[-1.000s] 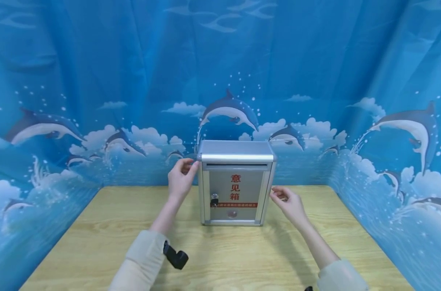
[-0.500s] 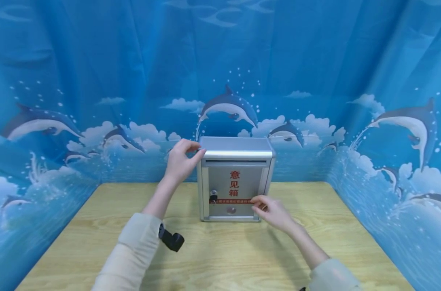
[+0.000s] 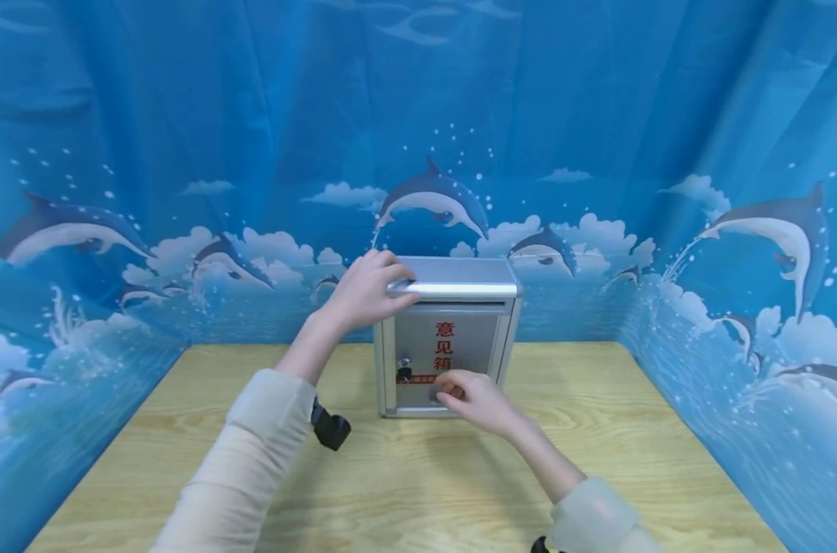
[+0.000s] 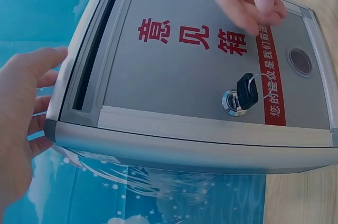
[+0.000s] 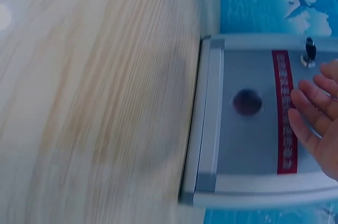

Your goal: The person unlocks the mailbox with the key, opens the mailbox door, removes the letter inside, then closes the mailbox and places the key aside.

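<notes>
A silver metal suggestion box with red characters and a slot near its top stands upright on the table. My left hand rests at its upper left corner, fingers over the top and thumb along the front edge. In the left wrist view, a key with a black head and a wire ring sits in the round lock. My right hand is in front of the lower door, right of the key, its fingers loosely bent and holding nothing. A round window shows low on the door.
The wood-grain table extends in front of the box and to both sides. A blue curtain printed with dolphins hangs behind and at the sides. Black wrist cameras sit at both sleeves, the left camera near the box's front.
My left hand has risen from the box's left side onto its top corner. My right hand has moved left from the box's right side across the door toward the key.
</notes>
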`<move>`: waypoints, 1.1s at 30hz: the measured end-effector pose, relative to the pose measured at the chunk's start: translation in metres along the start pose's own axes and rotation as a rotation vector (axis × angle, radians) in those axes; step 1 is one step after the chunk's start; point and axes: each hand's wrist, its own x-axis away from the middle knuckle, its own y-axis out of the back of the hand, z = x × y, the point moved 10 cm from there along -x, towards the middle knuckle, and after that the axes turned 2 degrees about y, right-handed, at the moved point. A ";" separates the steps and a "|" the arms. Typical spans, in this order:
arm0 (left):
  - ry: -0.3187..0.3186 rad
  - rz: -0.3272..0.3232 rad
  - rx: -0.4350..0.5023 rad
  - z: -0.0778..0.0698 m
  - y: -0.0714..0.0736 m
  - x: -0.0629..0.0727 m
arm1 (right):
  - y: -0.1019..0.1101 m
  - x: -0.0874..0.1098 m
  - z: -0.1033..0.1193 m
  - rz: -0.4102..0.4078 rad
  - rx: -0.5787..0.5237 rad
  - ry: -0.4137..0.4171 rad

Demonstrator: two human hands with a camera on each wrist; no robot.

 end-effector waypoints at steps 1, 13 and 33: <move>-0.004 0.005 -0.014 -0.001 -0.001 0.000 | -0.001 -0.002 0.002 -0.011 0.001 -0.012; -0.018 -0.065 -0.010 0.002 -0.001 0.001 | 0.001 -0.027 0.028 -0.231 0.156 -0.195; -0.039 -0.137 -0.018 0.000 -0.003 0.006 | -0.011 -0.041 0.049 -0.306 0.704 -0.102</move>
